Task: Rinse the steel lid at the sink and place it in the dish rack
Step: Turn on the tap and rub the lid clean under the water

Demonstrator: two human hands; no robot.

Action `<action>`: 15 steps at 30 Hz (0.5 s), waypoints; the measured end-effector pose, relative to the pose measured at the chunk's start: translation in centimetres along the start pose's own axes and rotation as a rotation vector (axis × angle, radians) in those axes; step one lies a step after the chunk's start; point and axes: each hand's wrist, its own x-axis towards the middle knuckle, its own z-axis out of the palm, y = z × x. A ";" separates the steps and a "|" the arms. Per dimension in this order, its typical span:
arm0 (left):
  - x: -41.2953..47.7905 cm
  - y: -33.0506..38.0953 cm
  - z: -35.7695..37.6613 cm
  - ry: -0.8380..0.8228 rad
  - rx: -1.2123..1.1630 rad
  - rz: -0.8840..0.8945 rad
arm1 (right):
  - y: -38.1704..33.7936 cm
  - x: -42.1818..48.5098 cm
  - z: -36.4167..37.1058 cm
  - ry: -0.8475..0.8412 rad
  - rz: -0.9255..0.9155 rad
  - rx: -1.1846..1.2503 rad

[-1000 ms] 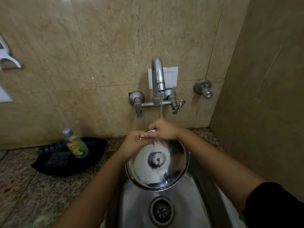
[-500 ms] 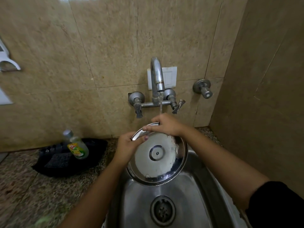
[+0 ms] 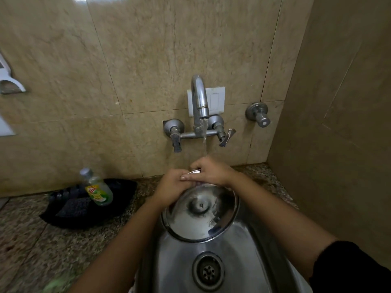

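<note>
You're mid-rinse: both your left hand [image 3: 169, 188] and right hand [image 3: 211, 171] grip the round shiny steel lid [image 3: 201, 212] under the chrome wall tap [image 3: 200, 100], seemingly wetted; racking remains.

Left hand [image 3: 172, 188] and right hand [image 3: 213, 171] together, fingers [image 3: 187, 177] curled, forearms outstretched.

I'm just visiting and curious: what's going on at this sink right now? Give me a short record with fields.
Activity: rinsing a steel lid under running water
Tap: on, stream falling onto the hands
Left hand: grips the lid's far edge
Right hand: grips the same edge, beside the left
Lid position: tilted over the sink, above the drain
Counter, left: soap bottle in a black tray
Dish rack: not in view
</note>
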 end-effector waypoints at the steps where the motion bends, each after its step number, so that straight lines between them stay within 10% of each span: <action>1: -0.2 -0.3 0.0 0.047 -0.005 0.012 | 0.3 -0.2 -0.1 0.037 0.000 0.027; 7: -2.0 -1.7 0.0 0.364 -0.312 -0.121 | 3.4 -1.6 -0.9 0.235 0.061 0.179; 15: -1.0 -0.5 0.5 0.318 -0.153 -0.071 | -1.3 -0.1 0.8 0.231 -0.417 -0.511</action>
